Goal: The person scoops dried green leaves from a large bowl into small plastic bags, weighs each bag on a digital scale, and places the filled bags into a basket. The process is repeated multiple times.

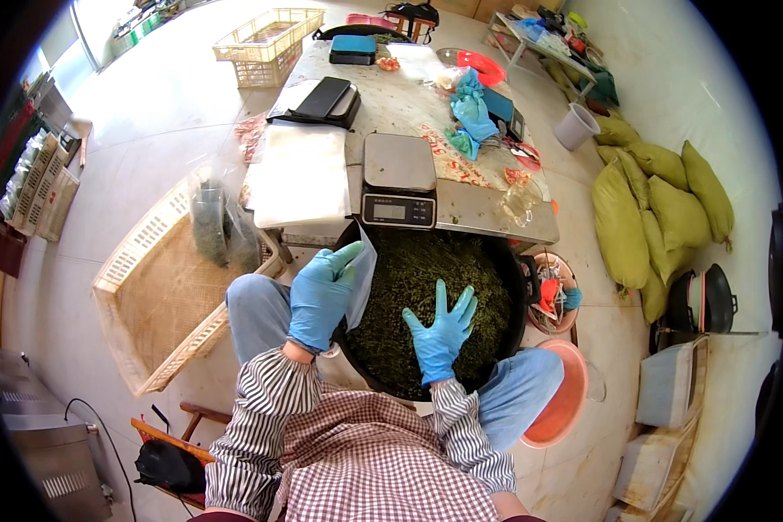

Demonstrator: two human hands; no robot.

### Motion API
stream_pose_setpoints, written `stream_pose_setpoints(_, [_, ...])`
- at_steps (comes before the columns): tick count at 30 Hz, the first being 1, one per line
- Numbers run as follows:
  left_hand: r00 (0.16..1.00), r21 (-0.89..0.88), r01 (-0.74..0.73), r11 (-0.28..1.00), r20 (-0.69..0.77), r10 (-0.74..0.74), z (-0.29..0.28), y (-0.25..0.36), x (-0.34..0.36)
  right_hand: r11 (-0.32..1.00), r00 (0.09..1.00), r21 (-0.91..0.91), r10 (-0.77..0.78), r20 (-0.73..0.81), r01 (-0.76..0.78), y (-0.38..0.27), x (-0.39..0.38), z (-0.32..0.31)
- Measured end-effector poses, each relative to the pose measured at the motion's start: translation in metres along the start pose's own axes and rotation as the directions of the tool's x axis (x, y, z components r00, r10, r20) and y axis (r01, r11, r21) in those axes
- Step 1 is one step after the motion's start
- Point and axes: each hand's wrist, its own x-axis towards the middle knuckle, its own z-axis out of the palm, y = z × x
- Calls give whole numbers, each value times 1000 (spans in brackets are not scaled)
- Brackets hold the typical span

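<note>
A: What is recorded nearest the body?
B: The right grip (442, 337), gloved in blue, is held open, fingers spread and palm down, at the dark green plant material (426, 261). Whether pressure is applied cannot be told.
A: And the left grip (320, 294)?
B: Likewise gloved. A clear plastic bag (363, 277) is gripped in it, above the left side of the black basin (519, 300).
A: Location of the plant material?
B: It is contained in the basin, which is set just before the table (391, 104).
A: To the left?
B: A cream crate (183, 355) is placed low down; filled bags (209, 224) are held at its far right end.
A: On the table?
B: A scale (398, 165) is positioned at the near edge. Pale plastic sheets (303, 178) are stacked just left of it.
A: Farther off?
B: Olive-green sacks (622, 226) are piled by the right wall; yellow crates (265, 68) are stacked beyond, at left.
</note>
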Motion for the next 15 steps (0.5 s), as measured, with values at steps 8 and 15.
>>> stream_pose_setpoints(8, [994,49,-69,996,94,64,25,15,2,877,876,-41,-476,80,480,26,10,0])
stream_pose_setpoints(15, [988,-11,-26,1000,149,27,90,19,1,523,949,805,25,315,-281,54,42,-51])
